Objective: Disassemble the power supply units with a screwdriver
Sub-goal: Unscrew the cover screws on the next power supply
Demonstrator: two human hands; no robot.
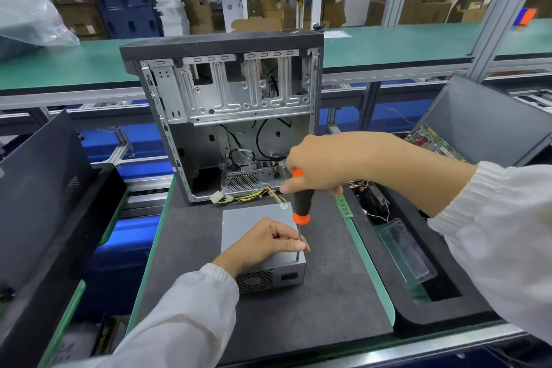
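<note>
Now: right hand (316,167) grips screwdriver (302,203) handle, left hand (263,243) pinches shaft below on power supply unit (263,248); keep upright, press down.

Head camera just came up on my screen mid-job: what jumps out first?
Dead centre, the right hand grips an orange-and-black screwdriver upright, its tip on the near right corner of a grey power supply unit on the dark mat. The left hand rests on the unit and pinches the shaft. Behind stands an open, stripped computer case, yellow wires trailing from it.
</note>
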